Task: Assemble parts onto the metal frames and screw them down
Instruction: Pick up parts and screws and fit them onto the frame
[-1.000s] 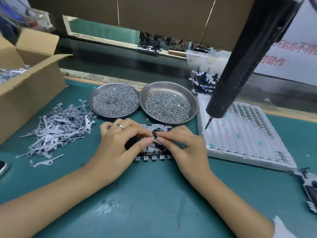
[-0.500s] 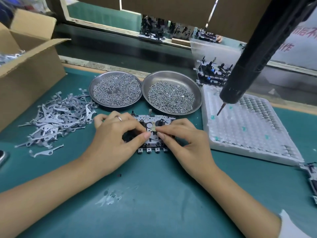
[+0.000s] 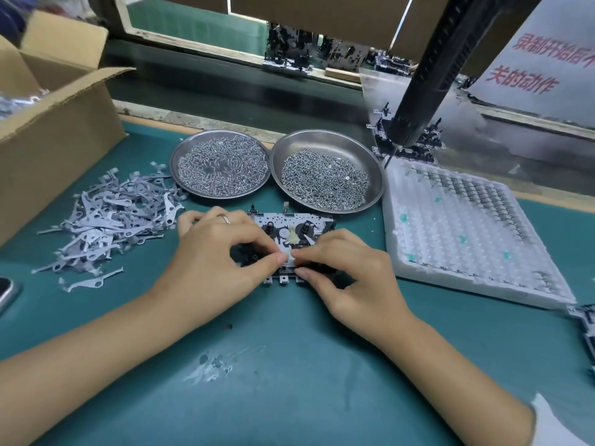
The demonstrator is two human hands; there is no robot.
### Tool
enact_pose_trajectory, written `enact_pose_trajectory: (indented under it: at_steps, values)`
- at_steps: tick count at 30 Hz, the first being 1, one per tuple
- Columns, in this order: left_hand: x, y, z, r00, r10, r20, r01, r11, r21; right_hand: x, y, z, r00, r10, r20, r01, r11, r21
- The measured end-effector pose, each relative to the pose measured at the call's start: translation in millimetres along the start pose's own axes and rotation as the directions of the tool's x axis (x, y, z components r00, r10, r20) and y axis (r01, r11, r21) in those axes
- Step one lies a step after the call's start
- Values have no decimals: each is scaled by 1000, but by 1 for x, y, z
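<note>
A small metal frame with black parts lies on the green mat in front of two steel dishes. My left hand covers its left half, fingers curled, thumb and fingertip pinching at the frame's front middle. My right hand covers its right half, fingers curled, tips meeting the left hand's over a small piece I cannot make out. A pile of grey metal levers lies to the left. The left dish and the right dish hold several screws each. A black electric screwdriver hangs at upper right.
A white foam tray with rows of small parts sits right of the frame. An open cardboard box stands at far left. Finished frames stack behind the tray, another lies at the right edge. A phone corner shows at left.
The view has shifted down, so the frame sits lower in view. Both hands stay on the frame, fingertips moved slightly toward its front edge.
</note>
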State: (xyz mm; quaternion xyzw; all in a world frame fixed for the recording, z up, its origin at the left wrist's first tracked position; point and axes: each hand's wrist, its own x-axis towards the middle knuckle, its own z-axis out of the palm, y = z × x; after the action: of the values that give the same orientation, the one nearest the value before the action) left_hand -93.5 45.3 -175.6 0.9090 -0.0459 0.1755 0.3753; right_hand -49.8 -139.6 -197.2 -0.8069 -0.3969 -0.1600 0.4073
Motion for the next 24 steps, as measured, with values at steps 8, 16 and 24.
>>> enact_pose_trajectory:
  at_steps: [8, 16, 24]
  values:
    - [2, -2, 0, 999, 13, 36, -10, 997, -77, -6, -2, 6, 999, -8, -48, 1, 989, -149]
    - [5, -2, 0, 997, -29, 77, 43, 980, -193, -4, -7, 12, 998, -27, -63, 11, 972, -235]
    - [8, -2, -4, 996, -1, 92, 14, 990, -141, 2, -5, -1, 953, 249, -170, -225, 963, 150]
